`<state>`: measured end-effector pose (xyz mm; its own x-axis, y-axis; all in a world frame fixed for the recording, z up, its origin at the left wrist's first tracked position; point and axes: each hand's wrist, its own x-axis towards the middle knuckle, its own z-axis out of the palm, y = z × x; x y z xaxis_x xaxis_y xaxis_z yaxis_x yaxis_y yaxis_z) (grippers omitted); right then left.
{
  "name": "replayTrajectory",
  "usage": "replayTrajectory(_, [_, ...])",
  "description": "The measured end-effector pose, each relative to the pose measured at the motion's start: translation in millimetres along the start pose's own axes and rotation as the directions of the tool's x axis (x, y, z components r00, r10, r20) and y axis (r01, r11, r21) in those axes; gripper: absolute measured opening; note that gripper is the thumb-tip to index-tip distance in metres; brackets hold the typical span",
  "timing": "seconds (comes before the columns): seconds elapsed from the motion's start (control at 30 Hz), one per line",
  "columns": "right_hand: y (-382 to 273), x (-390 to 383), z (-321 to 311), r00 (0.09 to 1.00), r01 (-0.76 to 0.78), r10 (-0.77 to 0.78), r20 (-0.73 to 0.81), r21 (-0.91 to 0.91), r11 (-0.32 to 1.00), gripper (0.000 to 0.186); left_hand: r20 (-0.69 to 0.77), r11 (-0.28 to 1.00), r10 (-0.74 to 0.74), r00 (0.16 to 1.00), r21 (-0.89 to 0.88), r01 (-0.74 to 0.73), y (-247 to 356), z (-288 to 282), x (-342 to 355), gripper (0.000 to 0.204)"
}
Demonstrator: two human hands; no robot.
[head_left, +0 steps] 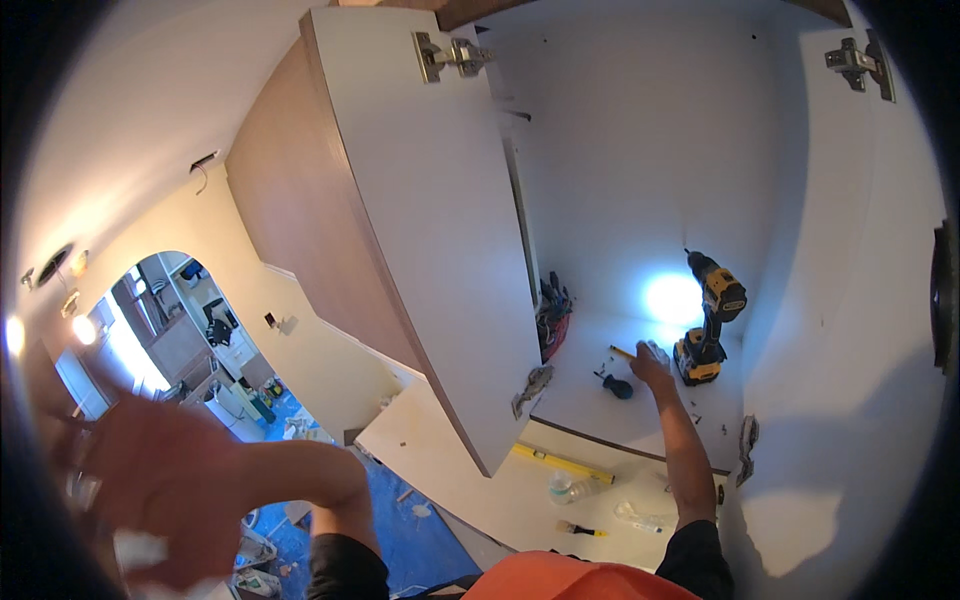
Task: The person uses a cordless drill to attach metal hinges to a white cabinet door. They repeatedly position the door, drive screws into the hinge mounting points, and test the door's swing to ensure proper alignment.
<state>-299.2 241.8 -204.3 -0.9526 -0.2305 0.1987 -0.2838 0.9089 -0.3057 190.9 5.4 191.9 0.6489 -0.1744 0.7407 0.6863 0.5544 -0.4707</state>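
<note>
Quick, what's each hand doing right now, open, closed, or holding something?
Left hand: raised close to the camera, blurred, fingers spread open, holding nothing.
Right hand: reaching into the cabinet beside the yellow drill; grip cannot be told.

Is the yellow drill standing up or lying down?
Standing up. The yellow drill rests on its battery base on the cabinet shelf, handle upright, its nose pointing at the back wall, beside the right hand.

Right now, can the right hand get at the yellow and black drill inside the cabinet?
Probably yes. The right hand is already on the cabinet shelf, just left of the drill, with both doors open and nothing between them.
</note>
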Motion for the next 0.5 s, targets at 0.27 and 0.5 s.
replayTrajectory(0.27, [4.5, 25.1, 1.9, 0.999, 0.036, -0.037, -0.002, -0.116, 0.993, 0.019, 0.321, 0.753, -0.65, 0.689, 0.396, 0.526, -87.2, -54.4, -166.1, 0.063])
replayTrajectory(0.5, [-59.3, 3.2, -158.8, 0.874, 0.376, -0.179, -0.452, 0.392, 0.84, 0.028, 0.255, 0.609, -0.787, 0.562, 0.474, 0.636, -72.2, -41.2, -191.1, 0.081])
